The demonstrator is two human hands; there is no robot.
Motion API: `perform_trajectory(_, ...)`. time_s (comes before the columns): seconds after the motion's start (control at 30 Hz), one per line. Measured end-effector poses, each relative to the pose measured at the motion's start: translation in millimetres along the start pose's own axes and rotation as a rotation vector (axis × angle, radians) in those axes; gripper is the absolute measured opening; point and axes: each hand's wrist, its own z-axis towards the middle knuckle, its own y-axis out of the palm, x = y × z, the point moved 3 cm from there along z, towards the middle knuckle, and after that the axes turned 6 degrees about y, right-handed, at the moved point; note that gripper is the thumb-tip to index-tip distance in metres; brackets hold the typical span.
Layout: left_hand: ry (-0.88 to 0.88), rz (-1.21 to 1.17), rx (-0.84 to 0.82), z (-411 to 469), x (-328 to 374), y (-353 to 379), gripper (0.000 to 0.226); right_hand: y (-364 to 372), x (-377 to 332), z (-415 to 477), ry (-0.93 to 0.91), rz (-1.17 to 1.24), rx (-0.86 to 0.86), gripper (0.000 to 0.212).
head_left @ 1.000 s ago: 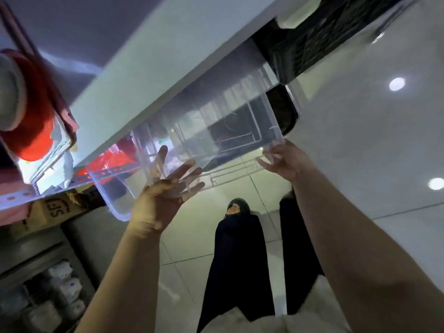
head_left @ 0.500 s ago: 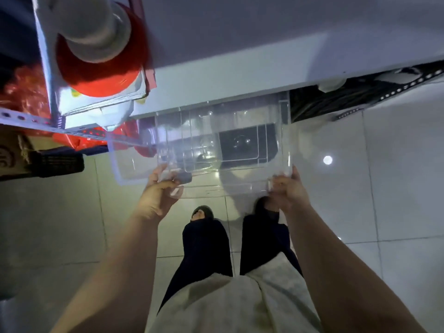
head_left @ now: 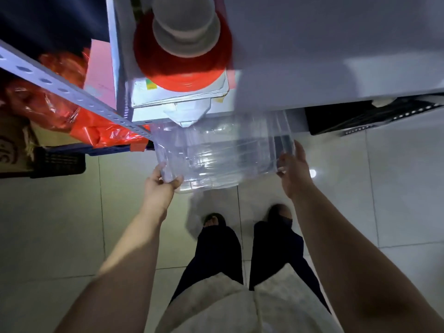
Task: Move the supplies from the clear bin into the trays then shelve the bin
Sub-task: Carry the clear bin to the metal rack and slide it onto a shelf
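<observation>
No text can be read: the print on the cardboard box (head_left: 14, 143) is cut off, and the sticker (head_left: 147, 85) on the white box (head_left: 182, 98) is blurred.

The clear bin (head_left: 223, 152) sits partway under a white shelf (head_left: 336, 56), with its near end jutting out above the tiled floor (head_left: 72, 224). The left hand (head_left: 159, 186) grips the bin's near left corner. The right hand (head_left: 294, 174) presses flat against its right wall. A red spool (head_left: 182, 66) rests on a white box (head_left: 180, 97) just beyond.
</observation>
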Motion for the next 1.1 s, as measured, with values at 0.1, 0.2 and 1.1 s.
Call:
perform_trajectory(0.1, -0.014, 0.096, -0.015, 23, -3, -16, 0.067, 26, 12, 5, 0.004, -0.270, 0.025, 0.043)
perform_trajectory(0.2, 0.011, 0.132, -0.057, 39, -9, -21, 0.071, 32, 27, 11, 0.047, -0.439, 0.122, 0.049)
perform_trajectory(1.1, 0.069, 0.228, -0.024, 43, 9, -12, 0.030, 18, 18, -3, 0.033, -0.485, 0.202, 0.054)
